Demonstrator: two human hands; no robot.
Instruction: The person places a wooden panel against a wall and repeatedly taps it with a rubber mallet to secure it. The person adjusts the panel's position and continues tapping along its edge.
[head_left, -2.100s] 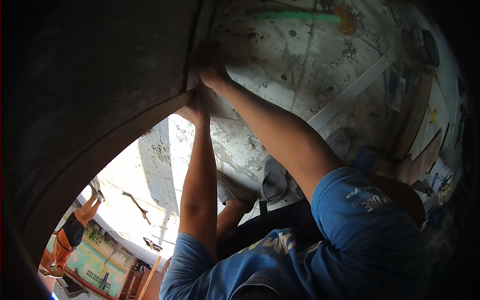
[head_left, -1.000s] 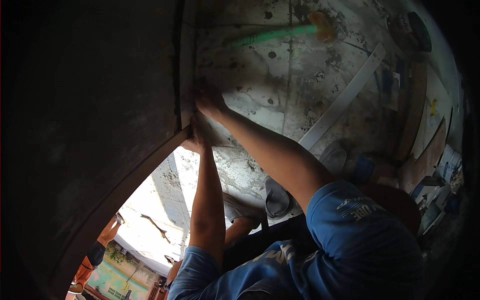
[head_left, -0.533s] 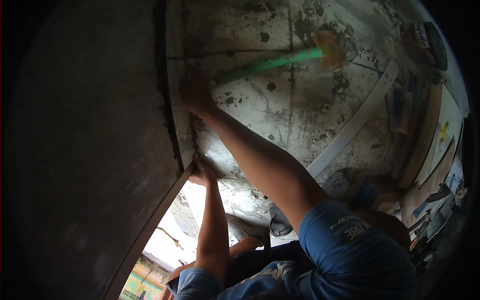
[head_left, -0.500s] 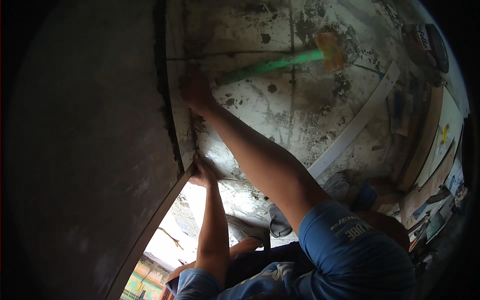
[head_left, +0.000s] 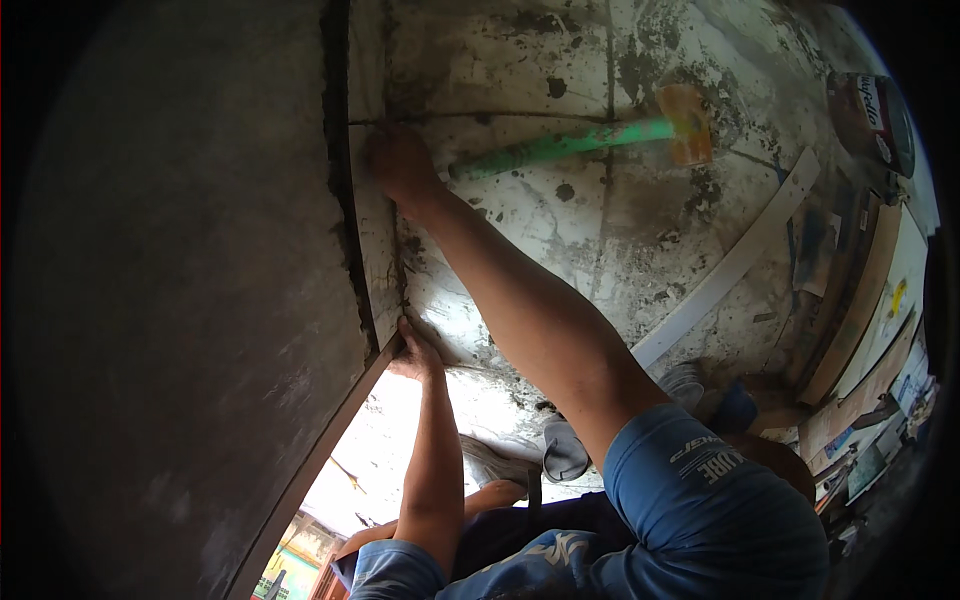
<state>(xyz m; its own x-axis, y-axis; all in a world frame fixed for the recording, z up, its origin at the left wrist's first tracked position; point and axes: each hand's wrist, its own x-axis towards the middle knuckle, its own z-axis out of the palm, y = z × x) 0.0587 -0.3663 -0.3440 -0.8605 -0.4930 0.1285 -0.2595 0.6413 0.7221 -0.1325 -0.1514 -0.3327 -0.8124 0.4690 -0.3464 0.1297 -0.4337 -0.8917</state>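
Note:
My left hand (head_left: 420, 357) rests against the corner where a pale strip (head_left: 372, 235) meets a wooden edge (head_left: 318, 452). Its thumb is stretched out along the strip; the other fingers are partly hidden. Farther off, my right hand (head_left: 404, 172) presses on the same strip with curled fingers, and shadow hides whatever may be in them. Along this strip runs a dark, ragged gap (head_left: 345, 190), bordering a large grey panel (head_left: 190, 270). Just right of my right hand lies a mallet (head_left: 560, 146) with a green handle and an orange-yellow head, touched by neither hand.
The stained tile floor (head_left: 530, 235) holds a long white strip (head_left: 735, 255) lying aslant. A dark round container (head_left: 868, 120) stands far right. Wooden boards (head_left: 855, 310) and mixed clutter line the right side. Grey footwear (head_left: 566, 450) is near my body, and bright light falls at lower left.
The whole view has shifted slightly, moving the scene right and down. My right hand has slid a little farther along the strip. The left hand keeps its place at the corner.

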